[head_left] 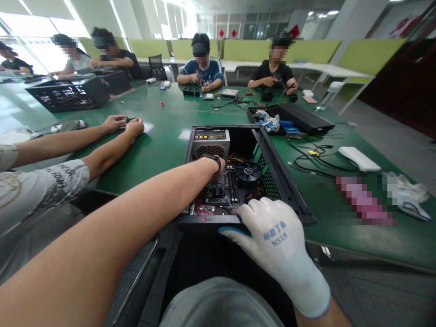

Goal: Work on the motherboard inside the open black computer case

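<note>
Computer case: an open black computer case [289, 190] lies flat at the centre of the frame on a green table [163, 141], its near edge at the table's edge.
Inside the case: motherboard [221, 193], a round cooler fan [248, 172] and a grey power supply [210, 143] at the far left corner.
Left hand: the bare left hand [219, 167], a black watch on its wrist, reaches down onto the motherboard beside the fan. Its fingers are hidden, so I cannot tell its grip.
Right hand: the white-gloved right hand [272, 227] clasps the case's near rim, fingers curled over the top and thumb on the front face.
Left of frame: a co-worker's hands [124, 125] rest on the table.
Right of frame: loose black cables [313, 159] lie beside the case.
</note>
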Demonstrator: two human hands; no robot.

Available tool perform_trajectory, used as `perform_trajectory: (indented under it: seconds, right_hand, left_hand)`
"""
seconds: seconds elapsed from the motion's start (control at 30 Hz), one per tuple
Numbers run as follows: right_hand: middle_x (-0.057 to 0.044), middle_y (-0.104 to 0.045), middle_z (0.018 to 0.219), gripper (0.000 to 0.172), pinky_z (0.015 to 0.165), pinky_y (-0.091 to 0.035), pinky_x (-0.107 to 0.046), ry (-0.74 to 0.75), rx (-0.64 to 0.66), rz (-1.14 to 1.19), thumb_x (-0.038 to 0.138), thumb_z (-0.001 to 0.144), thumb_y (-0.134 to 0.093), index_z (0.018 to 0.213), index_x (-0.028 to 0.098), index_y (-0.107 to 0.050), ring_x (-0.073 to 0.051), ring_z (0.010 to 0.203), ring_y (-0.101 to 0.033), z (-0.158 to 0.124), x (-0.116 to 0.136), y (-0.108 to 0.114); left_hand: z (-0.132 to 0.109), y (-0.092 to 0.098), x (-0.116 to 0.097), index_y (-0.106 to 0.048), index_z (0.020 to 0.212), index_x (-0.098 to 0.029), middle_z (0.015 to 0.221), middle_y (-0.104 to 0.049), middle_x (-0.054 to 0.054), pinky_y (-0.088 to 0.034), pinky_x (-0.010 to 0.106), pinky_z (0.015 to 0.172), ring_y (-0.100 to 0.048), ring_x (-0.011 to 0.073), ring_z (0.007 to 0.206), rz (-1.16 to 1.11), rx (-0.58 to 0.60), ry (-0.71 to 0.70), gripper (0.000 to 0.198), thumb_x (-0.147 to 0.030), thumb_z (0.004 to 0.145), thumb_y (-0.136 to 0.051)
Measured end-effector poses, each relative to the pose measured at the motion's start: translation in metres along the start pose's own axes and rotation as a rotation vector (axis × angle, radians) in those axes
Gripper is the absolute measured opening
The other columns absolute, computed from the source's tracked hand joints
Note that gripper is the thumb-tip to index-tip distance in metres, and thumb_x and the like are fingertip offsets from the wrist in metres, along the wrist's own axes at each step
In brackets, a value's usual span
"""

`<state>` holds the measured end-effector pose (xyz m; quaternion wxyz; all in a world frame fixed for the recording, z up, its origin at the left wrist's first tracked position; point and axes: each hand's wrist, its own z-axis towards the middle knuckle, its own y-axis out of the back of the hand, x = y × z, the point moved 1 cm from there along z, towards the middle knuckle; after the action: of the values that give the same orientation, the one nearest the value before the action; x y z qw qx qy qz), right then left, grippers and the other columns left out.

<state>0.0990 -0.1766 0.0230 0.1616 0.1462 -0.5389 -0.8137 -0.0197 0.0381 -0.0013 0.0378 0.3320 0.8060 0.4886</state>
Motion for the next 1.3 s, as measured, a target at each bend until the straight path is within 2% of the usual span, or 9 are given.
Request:
perform_trajectory:
  seconds: [0.17,0.33,0.47,0.7,0.93,1.3]
  right_hand:
    - [-0.003,-0.057,0.072,0.047,0.065,-0.017,-0.034,0.002,-0.002,-0.004,0.069,0.084,-0.053,0.077,0.023,-0.056,-0.019,0.07,-0.044,-0.001,-0.0007,-0.0016]
    - [-0.003,-0.056,0.072,0.046,0.065,-0.016,-0.035,-0.001,-0.005,-0.01,0.069,0.083,-0.054,0.076,0.024,-0.054,-0.02,0.07,-0.043,-0.0016,-0.0009,-0.0036]
    - [-0.003,-0.057,0.074,0.045,0.065,-0.016,-0.035,-0.006,0.004,-0.007,0.069,0.084,-0.054,0.078,0.024,-0.055,-0.02,0.071,-0.043,-0.0018,-0.0009,-0.0041]
    - [-0.003,-0.056,0.072,0.046,0.065,-0.015,-0.035,-0.005,-0.007,-0.018,0.07,0.083,-0.054,0.075,0.024,-0.055,-0.02,0.07,-0.042,-0.0016,-0.0006,-0.0039]
    - [-0.003,-0.057,0.072,0.048,0.065,-0.015,-0.034,-0.002,-0.012,-0.011,0.07,0.084,-0.052,0.076,0.023,-0.056,-0.019,0.07,-0.042,-0.002,-0.0003,-0.0037]
    - [-0.003,-0.057,0.074,0.046,0.065,-0.015,-0.035,-0.007,0.009,0.0,0.07,0.084,-0.052,0.08,0.024,-0.058,-0.02,0.071,-0.044,-0.0024,0.0,-0.004]
  left_hand:
    - [-0.0041,0.0035,-0.0024,-0.076,0.106,-0.011,0.104,-0.075,0.013,-0.052,0.029,0.09,-0.068,0.028,0.099,0.039,0.016,0.016,0.056,-0.026,0.054,-0.086]
    - [-0.0005,0.0022,-0.0015,-0.078,0.102,-0.008,0.099,-0.075,0.017,-0.051,0.035,0.094,-0.068,0.0333,0.102,-0.049,0.002,0.039,0.056,-0.032,0.052,-0.087]
    - [-0.0003,0.0018,-0.0001,-0.078,0.1,-0.012,0.095,-0.076,0.014,-0.049,0.036,0.097,-0.066,0.034,0.106,-0.14,-0.011,0.063,0.053,-0.034,0.052,-0.086]
    - [-0.0033,0.0034,-0.0009,-0.077,0.106,-0.011,0.103,-0.075,0.015,-0.051,0.035,0.095,-0.067,0.0323,0.104,-0.029,0.019,0.054,0.056,-0.026,0.052,-0.087]
    - [0.001,0.0005,0.0016,-0.078,0.1,-0.01,0.102,-0.075,0.017,-0.05,0.038,0.097,-0.066,0.0357,0.106,-0.184,-0.024,0.082,0.054,-0.022,0.048,-0.088]
    - [0.0055,-0.0035,0.0025,-0.075,0.109,-0.006,0.108,-0.073,0.02,-0.052,0.037,0.094,-0.067,0.0347,0.104,-0.119,-0.019,0.04,0.064,-0.019,0.047,-0.088]
